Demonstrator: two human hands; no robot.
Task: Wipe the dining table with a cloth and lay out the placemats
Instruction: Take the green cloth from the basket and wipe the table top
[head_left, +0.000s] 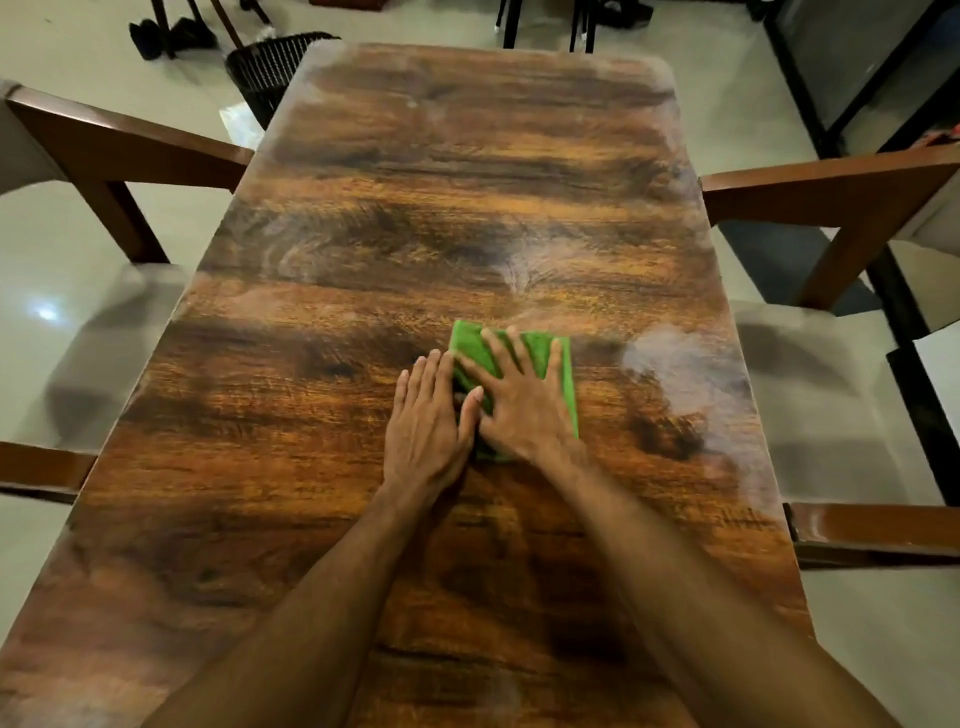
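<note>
Mid-wipe here: the folded green cloth (470, 340) lies flat on the wooden counter (467, 182), a little right of centre and nearer the person's end than the far one. The right grip (519, 410) is spread wide, palm and straight fingers pressing down on top of the cloth, nothing pinched. The left grip (426, 421) lies flat just beside it, fingers straight and together, its inner edge touching the cloth's left side (the thumb seems to overlap the fabric, though blur makes that hard to call).

This cloth looks soft, light and limp. It should slide easily under a flat palm on that glossy top but bunch up if shoved from one edge, so pressure from above, over the middle, looks the sound hold.

Pale hazy smears (675, 358) show on the counter to the right of the cloth, so I'd judge the wiping unfinished. No placemats in view. A left-hand chair (119, 150) and a right-hand chair (841, 192) flank the counter.
</note>
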